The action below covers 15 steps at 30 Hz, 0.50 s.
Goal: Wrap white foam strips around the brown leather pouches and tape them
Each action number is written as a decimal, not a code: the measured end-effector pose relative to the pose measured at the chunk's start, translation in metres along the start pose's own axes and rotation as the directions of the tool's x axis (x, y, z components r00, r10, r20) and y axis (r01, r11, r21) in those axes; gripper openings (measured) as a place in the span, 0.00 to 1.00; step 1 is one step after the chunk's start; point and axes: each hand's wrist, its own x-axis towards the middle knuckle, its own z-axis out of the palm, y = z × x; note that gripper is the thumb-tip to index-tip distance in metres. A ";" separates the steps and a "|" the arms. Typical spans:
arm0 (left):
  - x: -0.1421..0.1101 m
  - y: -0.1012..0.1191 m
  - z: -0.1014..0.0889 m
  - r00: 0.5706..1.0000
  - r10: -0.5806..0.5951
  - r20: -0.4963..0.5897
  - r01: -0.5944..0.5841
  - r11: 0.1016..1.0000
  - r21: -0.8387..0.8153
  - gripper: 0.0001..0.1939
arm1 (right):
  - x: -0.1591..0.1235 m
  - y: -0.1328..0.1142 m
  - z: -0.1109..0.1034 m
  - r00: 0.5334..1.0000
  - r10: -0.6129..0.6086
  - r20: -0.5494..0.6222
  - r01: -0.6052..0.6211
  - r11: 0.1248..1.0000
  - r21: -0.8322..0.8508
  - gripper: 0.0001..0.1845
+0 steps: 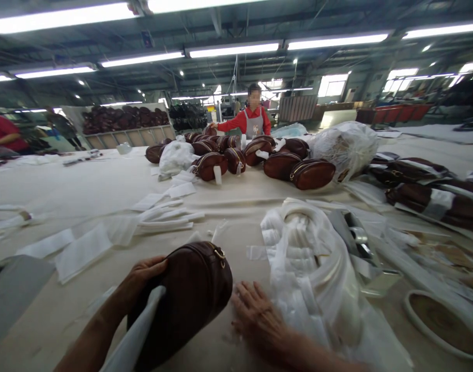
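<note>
A dark brown leather bag [189, 294] with a zip and a gold ring is tilted up in front of me. My left hand [145, 274] grips its left side, the thumb side partly hidden behind the bag. A strip of white wrapping [143, 323] hangs over the bag near that hand. Just right of the bag, my right hand [255, 315] lies over the table with fingers stretched out and nothing held in them. Beside it sits a heap of white foam wrapping sheets [309, 268].
Finished-looking brown bags [280, 165] cluster across the table, near a bundle in clear plastic [345, 147]. A tape dispenser [360, 243] and a round dish-like object [443, 323] lie right. White paper strips [166, 214] lie left. A person in a red top and grey apron [255, 124] stands opposite.
</note>
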 end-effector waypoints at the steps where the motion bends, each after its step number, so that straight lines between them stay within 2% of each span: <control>1: 0.005 0.002 0.006 0.999 -0.007 0.033 0.006 0.999 0.035 0.25 | -0.005 -0.005 0.008 0.999 -0.010 -0.035 0.010 1.000 -0.017 0.26; 5: 0.031 0.006 0.037 0.991 -0.063 0.120 0.028 0.961 0.275 0.27 | -0.015 -0.020 0.045 0.987 -0.027 -0.159 0.018 0.998 -0.060 0.32; 6: 0.039 0.007 0.043 0.988 -0.089 0.129 0.041 0.942 0.334 0.29 | -0.017 -0.022 0.055 0.984 -0.022 -0.174 0.013 0.999 -0.051 0.32; 9: 0.057 0.010 0.055 0.983 -0.122 0.140 0.061 0.924 0.379 0.29 | -0.024 -0.026 0.074 0.985 0.062 -0.162 -0.066 0.998 -0.021 0.29; 12: 0.070 0.015 0.059 0.986 -0.102 0.129 0.045 0.922 0.385 0.27 | -0.028 -0.029 0.078 0.976 0.123 -0.179 -0.135 0.989 -0.059 0.27; 15: 0.081 0.016 0.061 0.985 -0.094 0.148 0.027 0.915 0.402 0.23 | -0.027 -0.032 0.068 0.968 0.088 -0.236 -0.115 0.988 -0.104 0.23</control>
